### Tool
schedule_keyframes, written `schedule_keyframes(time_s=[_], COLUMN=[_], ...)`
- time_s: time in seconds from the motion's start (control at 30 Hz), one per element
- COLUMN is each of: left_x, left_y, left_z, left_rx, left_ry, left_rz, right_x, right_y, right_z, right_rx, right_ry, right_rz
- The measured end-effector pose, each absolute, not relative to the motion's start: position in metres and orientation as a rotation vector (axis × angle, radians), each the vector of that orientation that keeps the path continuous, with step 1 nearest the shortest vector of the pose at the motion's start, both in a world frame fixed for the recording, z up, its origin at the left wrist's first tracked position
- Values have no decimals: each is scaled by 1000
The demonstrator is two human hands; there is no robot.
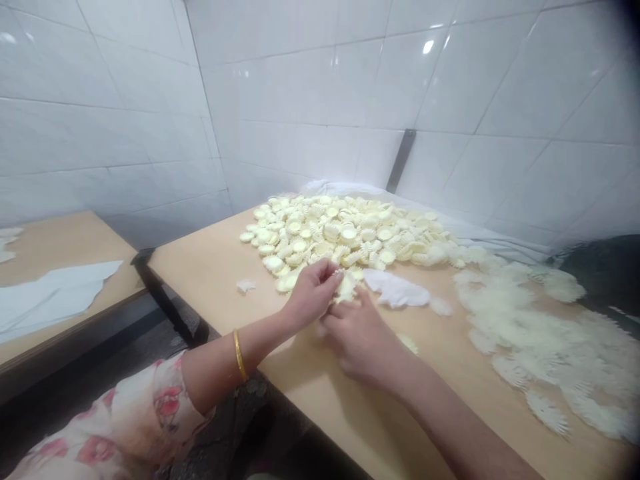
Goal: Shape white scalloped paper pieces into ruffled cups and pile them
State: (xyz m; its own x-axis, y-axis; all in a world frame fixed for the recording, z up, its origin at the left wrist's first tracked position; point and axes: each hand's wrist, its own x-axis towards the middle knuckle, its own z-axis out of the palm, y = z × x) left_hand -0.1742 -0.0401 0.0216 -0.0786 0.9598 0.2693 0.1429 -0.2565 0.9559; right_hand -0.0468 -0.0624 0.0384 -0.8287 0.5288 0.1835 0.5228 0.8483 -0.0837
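My left hand [315, 293] is closed, its thumb and finger pinching the edge of a pale yellow scalloped disc [346, 287]. From the other side my right hand [363, 337] has its fingers curled at the same disc. The two hands almost touch, and the fingertips hide part of the piece. Just beyond them lies a big heap of small, pale yellow fluted cups [330, 230]. Close to my right hand are a crumpled white sheet [397, 289] and a single pale disc [407, 343] on the table.
Flat, pale scalloped discs [540, 340] are spread over the right side of the wooden table [210, 267]. White cloth or plastic [480, 233] lies along the wall. A dark object [605, 280] stands at the right. Across a gap, a second table [65, 243] holds a white sheet [55, 293].
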Motion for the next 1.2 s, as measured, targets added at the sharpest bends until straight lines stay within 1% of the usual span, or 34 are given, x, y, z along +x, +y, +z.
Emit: schedule_keyframes(time_s=[0.13,0.3,0.47,0.63,0.7,0.8,0.97,1.2], left_x=[-168,-169,-167,-161,-159,-156,-155,-164], left_y=[-40,-37,-34,-31,-30,-29,-27,-22], left_z=[20,18,20,25,27,28,25,31], left_rx=[1481,1527,1529,1661,1692,1711,1689,1419], left_ry=[1242,1281,1265,1321,1335,1346,1312,1284], left_rz=[1385,1374,1341,1302,1271,1256,1280,1382], right_x=[-56,-62,-60,-48,-42,-35,-28,-19], right_y=[-62,-60,-57,-59,-60,-62,-65,-68], right_z=[47,51,46,47,48,47,37,30], right_rx=[-933,-1045,-1079,-1050,-1038,-1006,-966,-869], right_ry=[-2957,-2985,-2921,-2761,-2723,-2702,-2642,-2528], right_rz=[194,152,164,351,374,331,159,61])
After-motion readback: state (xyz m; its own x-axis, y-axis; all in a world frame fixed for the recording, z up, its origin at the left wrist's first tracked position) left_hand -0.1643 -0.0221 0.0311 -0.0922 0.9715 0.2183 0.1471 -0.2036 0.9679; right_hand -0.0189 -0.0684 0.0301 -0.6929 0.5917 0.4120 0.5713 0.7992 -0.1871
